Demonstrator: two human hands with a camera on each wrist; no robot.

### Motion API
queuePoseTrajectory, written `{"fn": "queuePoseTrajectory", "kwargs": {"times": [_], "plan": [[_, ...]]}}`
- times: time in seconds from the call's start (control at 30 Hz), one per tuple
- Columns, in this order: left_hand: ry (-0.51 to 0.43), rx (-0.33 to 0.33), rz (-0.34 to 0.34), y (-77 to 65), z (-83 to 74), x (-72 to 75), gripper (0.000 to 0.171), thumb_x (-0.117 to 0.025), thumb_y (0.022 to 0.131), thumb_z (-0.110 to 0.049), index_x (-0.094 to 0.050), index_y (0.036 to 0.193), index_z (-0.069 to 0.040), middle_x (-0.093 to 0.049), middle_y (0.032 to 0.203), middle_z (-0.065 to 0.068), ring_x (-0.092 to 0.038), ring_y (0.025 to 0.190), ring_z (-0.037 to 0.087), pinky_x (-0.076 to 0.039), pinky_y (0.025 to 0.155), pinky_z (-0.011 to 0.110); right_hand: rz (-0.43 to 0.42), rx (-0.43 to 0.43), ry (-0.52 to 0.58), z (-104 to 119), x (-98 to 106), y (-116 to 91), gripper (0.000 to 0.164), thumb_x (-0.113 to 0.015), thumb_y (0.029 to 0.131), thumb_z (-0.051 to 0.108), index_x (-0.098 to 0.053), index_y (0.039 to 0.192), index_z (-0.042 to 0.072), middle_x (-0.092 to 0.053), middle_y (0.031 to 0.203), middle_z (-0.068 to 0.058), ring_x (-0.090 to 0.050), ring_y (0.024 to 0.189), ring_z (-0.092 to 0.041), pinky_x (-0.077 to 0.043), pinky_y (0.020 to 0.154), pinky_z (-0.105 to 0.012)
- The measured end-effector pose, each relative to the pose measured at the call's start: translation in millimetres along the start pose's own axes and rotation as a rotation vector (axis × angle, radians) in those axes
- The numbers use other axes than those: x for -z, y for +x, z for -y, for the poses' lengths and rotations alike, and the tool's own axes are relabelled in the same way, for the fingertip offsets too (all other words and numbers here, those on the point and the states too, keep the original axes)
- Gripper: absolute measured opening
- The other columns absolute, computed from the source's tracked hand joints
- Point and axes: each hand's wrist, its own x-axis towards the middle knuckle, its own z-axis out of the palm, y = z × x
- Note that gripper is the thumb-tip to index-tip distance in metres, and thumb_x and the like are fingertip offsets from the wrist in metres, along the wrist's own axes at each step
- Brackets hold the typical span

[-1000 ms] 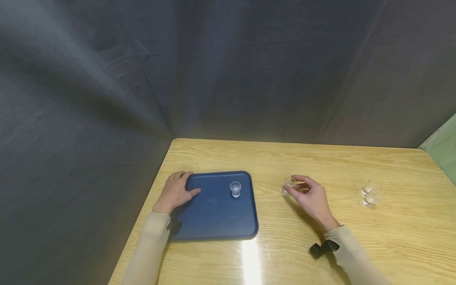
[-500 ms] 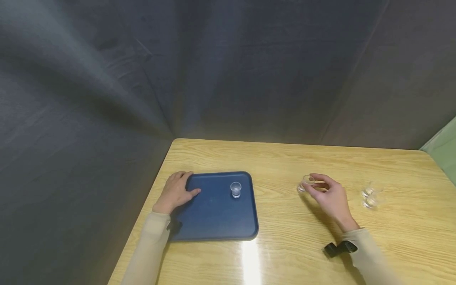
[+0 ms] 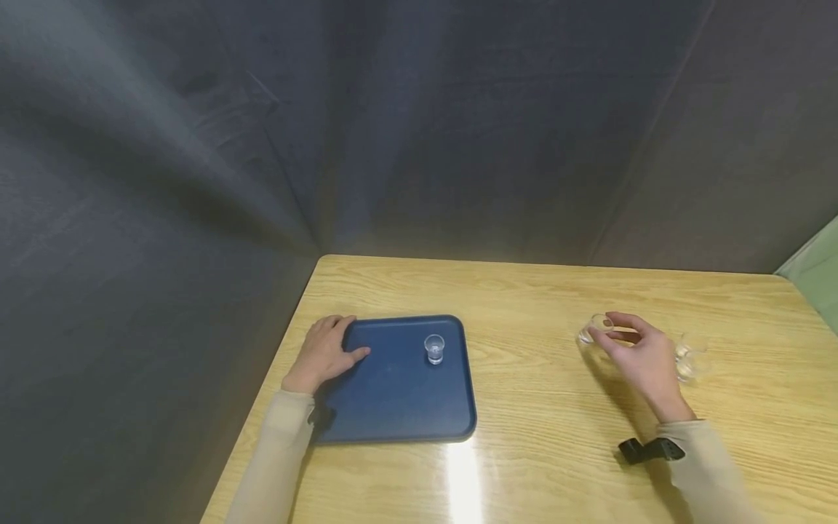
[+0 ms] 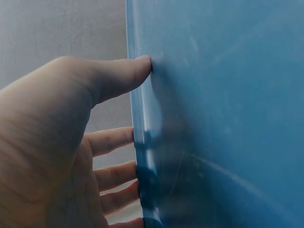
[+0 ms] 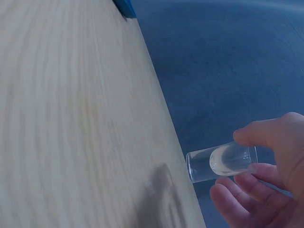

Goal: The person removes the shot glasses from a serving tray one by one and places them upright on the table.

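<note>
Clear glass pinched in the right hand, blue tray gripped at its edge by the left hand

The clear glass is held at the fingertips of the right hand, to the left of its palm, over the table. It is gripped near the rim, thumb opposed to fingers, with these parted only by the width of the glass; whether its base is touching the wood cannot be told. By the left hand the blue tray is held at its near edge, the thumb laid over the rim and the fingers set almost straight against the outer side. Between the hands, closer to the left, a tray glass is seen standing upright. Just to the right of the right hand, two more glasses are partly hidden by it.

The clear glass is judged to be light and rigid, with its weight carried low, as a thick base is shown in the right wrist view. Its smooth wall may prove slippery, and chips or cracks are to be feared if it is knocked, especially against a neighbour. It is best taken by the wall just below the rim, with gentle, even pressure from both sides and the base left free. The blue tray is judged stiff, and best held by its raised rim
</note>
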Motion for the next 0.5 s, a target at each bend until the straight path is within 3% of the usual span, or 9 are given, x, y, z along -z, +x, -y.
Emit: {"fn": "queuePoseTrajectory", "kwargs": {"times": [0.03, 0.23, 0.27, 0.5], "plan": [[0.002, -0.002, -0.001, 0.3, 0.2, -0.2, 0.081, -0.074, 0.098, -0.048, -0.045, 0.161, -0.007, -0.045, 0.162, 0.027, -0.037, 0.153, 0.050, -0.029, 0.128, 0.066, -0.002, -0.010, -0.004, -1, 2, 1, 0.057, -0.079, 0.097, 0.039, -0.069, 0.137, 0.000, -0.073, 0.126, -0.017, -0.058, 0.082, 0.025, -0.056, 0.064, -0.009], [-0.001, -0.006, -0.007, -0.3, -0.2, -1.4, 0.081, -0.074, 0.098, -0.048, -0.045, 0.161, -0.006, -0.046, 0.162, 0.026, -0.038, 0.153, 0.049, -0.029, 0.128, 0.066, -0.010, 0.000, -0.073, -6, 18, 3, 0.061, -0.076, 0.098, 0.043, -0.067, 0.139, 0.000, -0.076, 0.121, -0.024, -0.054, 0.079, 0.027, -0.054, 0.061, -0.010], [-0.002, -0.005, -0.007, -0.5, -0.4, -1.2, 0.081, -0.074, 0.098, -0.048, -0.046, 0.161, -0.006, -0.046, 0.162, 0.026, -0.038, 0.153, 0.049, -0.029, 0.128, 0.066, -0.011, 0.005, -0.082, -6, 20, 3, 0.061, -0.076, 0.098, 0.043, -0.067, 0.140, 0.000, -0.073, 0.127, -0.030, -0.053, 0.079, 0.028, -0.053, 0.061, -0.010], [-0.002, 0.001, 0.002, -0.4, -0.5, 1.5, 0.081, -0.074, 0.098, -0.048, -0.045, 0.161, -0.007, -0.045, 0.162, 0.026, -0.037, 0.153, 0.049, -0.029, 0.128, 0.065, -0.024, -0.006, -0.138, -6, 37, 6, 0.061, -0.076, 0.098, 0.043, -0.068, 0.139, 0.000, -0.077, 0.118, -0.026, -0.051, 0.075, 0.030, -0.052, 0.058, -0.011]]}}
